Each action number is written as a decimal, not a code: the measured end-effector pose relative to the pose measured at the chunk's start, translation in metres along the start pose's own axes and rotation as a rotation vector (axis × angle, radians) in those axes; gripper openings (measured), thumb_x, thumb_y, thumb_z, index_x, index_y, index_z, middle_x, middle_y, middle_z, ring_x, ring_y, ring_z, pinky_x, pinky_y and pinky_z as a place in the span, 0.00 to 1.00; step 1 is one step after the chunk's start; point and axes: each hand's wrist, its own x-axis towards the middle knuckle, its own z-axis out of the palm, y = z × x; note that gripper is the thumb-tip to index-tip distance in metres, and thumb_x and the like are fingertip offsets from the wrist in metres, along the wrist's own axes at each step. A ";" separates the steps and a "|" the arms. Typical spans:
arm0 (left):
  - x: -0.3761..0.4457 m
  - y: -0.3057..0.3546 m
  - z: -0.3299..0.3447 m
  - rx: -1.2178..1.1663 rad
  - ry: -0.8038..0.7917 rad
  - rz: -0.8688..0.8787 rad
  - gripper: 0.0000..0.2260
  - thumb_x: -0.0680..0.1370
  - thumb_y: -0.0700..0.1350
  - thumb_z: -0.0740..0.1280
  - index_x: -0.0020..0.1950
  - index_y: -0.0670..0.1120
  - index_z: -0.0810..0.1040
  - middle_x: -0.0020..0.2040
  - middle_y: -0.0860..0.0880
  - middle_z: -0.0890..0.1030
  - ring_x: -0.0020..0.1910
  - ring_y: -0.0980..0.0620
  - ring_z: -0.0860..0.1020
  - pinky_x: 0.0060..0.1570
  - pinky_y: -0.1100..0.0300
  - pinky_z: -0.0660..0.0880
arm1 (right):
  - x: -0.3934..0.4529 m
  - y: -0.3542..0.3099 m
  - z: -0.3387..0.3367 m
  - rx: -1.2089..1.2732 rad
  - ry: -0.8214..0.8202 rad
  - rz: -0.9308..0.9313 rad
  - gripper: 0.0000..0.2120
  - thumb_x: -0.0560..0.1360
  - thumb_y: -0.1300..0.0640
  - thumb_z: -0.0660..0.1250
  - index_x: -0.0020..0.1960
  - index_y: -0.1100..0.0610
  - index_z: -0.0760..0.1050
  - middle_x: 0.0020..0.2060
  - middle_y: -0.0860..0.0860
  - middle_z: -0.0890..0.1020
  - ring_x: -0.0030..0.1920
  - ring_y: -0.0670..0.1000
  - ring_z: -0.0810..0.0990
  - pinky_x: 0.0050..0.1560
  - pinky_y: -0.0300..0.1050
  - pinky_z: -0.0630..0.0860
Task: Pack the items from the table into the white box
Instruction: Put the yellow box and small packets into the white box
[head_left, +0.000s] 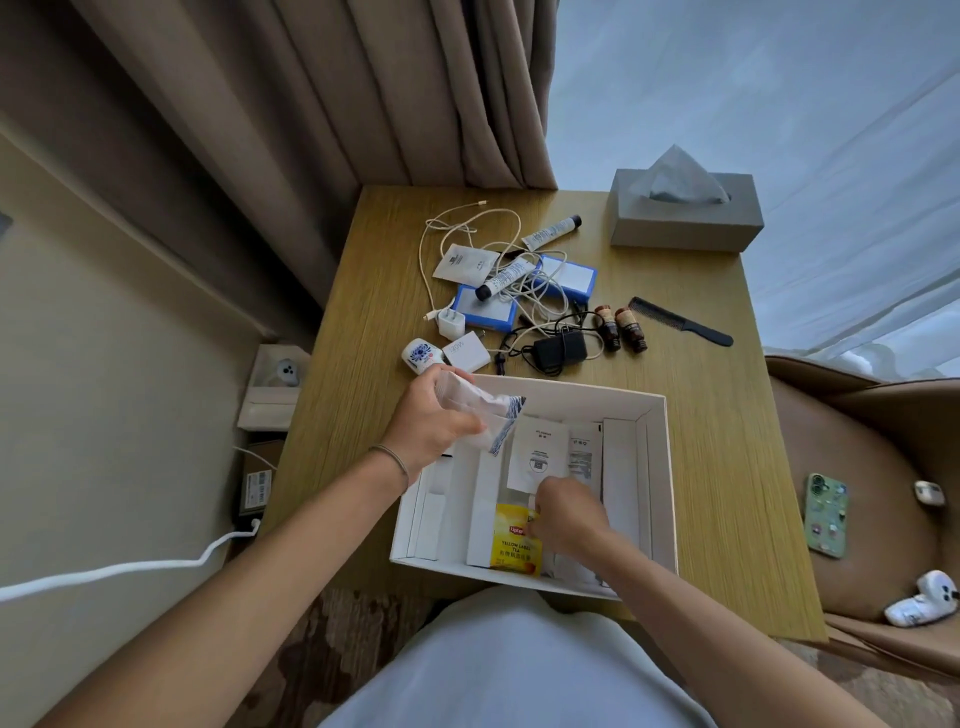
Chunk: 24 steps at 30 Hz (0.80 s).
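The white box (658, 470) lies open at the table's near edge, holding white inner boxes, a white sachet (537, 452) and a yellow tea bag packet (514, 543). My left hand (434, 421) grips a white packet with a blue pattern (493, 415) over the box's far left corner. My right hand (569, 512) is down inside the box, fingers pinched on the yellow tea bag packet's top edge. Beyond the box lie two blue-edged boxes (569, 275), two tubes (506, 279), tangled white cables (467, 228), a white charger (451, 323), a black adapter (560, 349) and two brown bottles (621, 328).
A black comb (680, 321) and a grey tissue box (685, 213) sit at the table's far right. A tan chair (857, 467) on the right carries a phone (827, 514) and a white controller (924, 605). Curtains hang behind. A white cable (104, 571) runs along the left.
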 end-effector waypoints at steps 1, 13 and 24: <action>0.001 -0.001 0.002 0.039 -0.012 0.004 0.19 0.68 0.29 0.73 0.55 0.45 0.76 0.51 0.44 0.80 0.50 0.47 0.80 0.44 0.56 0.80 | -0.001 0.002 0.001 -0.003 0.012 0.005 0.07 0.73 0.59 0.71 0.44 0.55 0.73 0.43 0.53 0.79 0.42 0.54 0.79 0.36 0.45 0.73; 0.019 -0.016 0.045 0.663 -0.242 0.064 0.28 0.70 0.40 0.75 0.69 0.48 0.74 0.62 0.47 0.79 0.61 0.46 0.77 0.53 0.58 0.74 | -0.024 0.018 -0.033 -0.048 0.131 0.050 0.11 0.79 0.56 0.62 0.38 0.55 0.69 0.34 0.49 0.75 0.35 0.50 0.76 0.34 0.44 0.77; 0.020 -0.049 0.102 0.858 -0.568 0.017 0.11 0.73 0.44 0.75 0.52 0.51 0.78 0.49 0.50 0.81 0.46 0.52 0.79 0.43 0.58 0.78 | -0.057 0.054 -0.082 0.328 0.301 0.064 0.15 0.77 0.56 0.63 0.42 0.66 0.81 0.39 0.59 0.86 0.30 0.52 0.76 0.31 0.47 0.74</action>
